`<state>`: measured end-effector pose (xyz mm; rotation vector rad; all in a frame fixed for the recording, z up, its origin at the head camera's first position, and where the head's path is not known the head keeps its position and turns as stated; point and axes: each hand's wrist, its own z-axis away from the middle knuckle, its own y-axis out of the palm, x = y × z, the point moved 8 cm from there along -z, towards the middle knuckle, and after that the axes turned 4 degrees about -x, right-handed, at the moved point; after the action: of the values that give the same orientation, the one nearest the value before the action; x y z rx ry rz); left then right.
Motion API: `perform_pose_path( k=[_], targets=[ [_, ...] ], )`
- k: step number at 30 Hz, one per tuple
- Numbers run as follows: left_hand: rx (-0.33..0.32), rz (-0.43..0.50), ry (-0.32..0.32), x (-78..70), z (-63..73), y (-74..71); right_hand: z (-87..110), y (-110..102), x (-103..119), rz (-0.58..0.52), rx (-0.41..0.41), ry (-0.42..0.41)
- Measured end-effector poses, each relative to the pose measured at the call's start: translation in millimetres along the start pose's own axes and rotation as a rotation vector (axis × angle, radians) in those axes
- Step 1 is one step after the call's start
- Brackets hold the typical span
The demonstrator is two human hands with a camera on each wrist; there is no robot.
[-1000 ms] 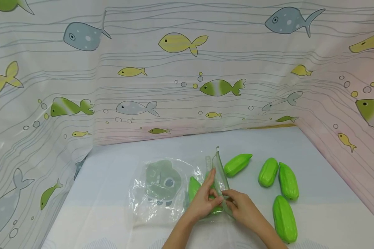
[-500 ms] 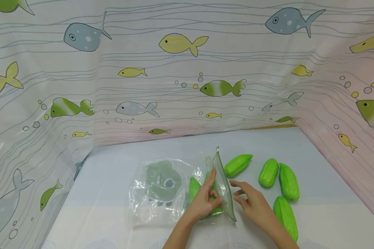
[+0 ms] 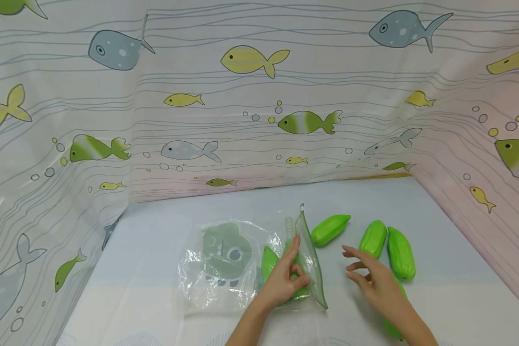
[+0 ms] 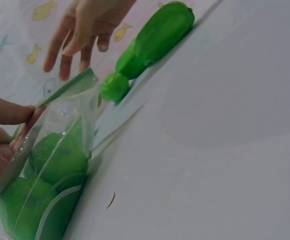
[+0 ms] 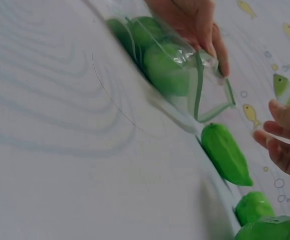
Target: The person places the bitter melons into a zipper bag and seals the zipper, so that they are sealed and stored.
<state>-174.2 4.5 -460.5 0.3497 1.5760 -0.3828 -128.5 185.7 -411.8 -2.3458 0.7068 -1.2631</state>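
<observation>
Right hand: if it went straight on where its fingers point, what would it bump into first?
The right hand would probably meet the clear bag's open edge first, with the green piece beside it close to that line. Height is hard to judge, so it might pass over.

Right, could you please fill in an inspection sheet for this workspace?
Surface: pale, faintly patterned table covering.
Job's things: clear bag lying flat, mouth parted, green fruit-like pieces inside, exact count unclear; four loose green pieces to its right in the head view.
Clutter: small dark curved mark in the left wrist view; cannot tell what.
Hands: left hand holds the bag near its mouth; right hand holds nothing, apart from the bag.
Cables: nothing seen.
Surroundings: fish-print sheeting behind and at both sides.
</observation>
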Motion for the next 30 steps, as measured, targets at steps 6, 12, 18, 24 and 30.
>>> perform_pose_path(
  k=[6, 12, 18, 24, 30],
  targets=[
    [-0.007, 0.006, 0.003, -1.9, 0.1, -0.3, 4.0, -6.1, -4.5, 0.006, 0.006, -0.003],
    [-0.009, 0.003, 0.008, -2.2, -0.1, -0.6, 8.2, -12.9, -5.7, -0.025, -0.011, -0.046],
    [-0.009, 0.002, 0.011, -1.0, -0.8, -0.5, 12.1, -20.3, -9.7, 0.002, -0.006, -0.05],
    [-0.008, -0.007, 0.006, 0.0, -1.1, -0.1, 19.1, -26.3, -19.3, 0.061, 0.043, -0.026],
    [-0.008, -0.007, 0.004, -0.3, -0.8, -0.1, 23.9, -36.4, -21.2, 0.089, 0.023, -0.023]
  ],
)
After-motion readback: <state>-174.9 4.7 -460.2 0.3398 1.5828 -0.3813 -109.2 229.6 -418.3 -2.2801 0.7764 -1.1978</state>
